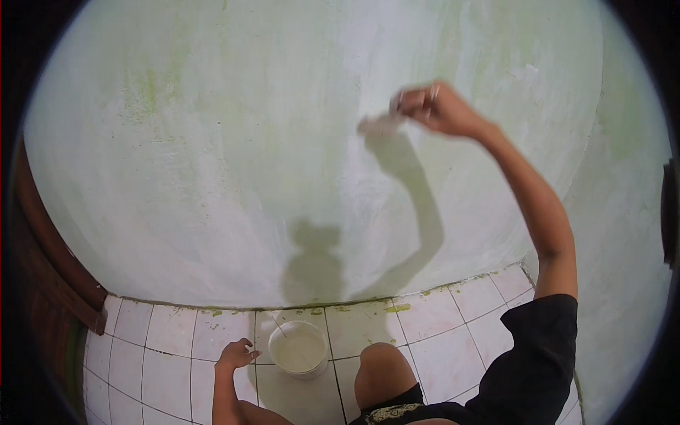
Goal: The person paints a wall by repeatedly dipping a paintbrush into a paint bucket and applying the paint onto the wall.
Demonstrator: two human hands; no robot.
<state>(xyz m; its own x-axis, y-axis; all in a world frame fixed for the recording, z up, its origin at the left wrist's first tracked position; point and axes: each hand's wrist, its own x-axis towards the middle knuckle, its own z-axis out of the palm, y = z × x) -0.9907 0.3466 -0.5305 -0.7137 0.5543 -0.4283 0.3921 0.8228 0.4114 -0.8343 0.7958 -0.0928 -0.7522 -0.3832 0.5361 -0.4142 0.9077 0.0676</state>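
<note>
My right hand point(428, 110) is raised in front of the pale green wall point(269, 142), its fingers closed round a paintbrush point(379, 126). Motion blurs the brush, and its head is at or close to the wall surface; whether it touches I cannot tell. Low down, my left hand point(239, 353) hovers beside a white bucket point(327, 358), holding nothing, with fingers loosely bent and the thumb apart. Whitish paint point(297, 351) fills part of that bucket, and a thin line like a wire or stick crosses its inside.
White floor tiles point(166, 375) run along the wall's foot, with green paint spots point(399, 308) near the joint. A dark wooden frame point(53, 234) stands at the left. Another wall point(623, 234) meets this one at the right. My knee point(382, 372) is close to the bucket.
</note>
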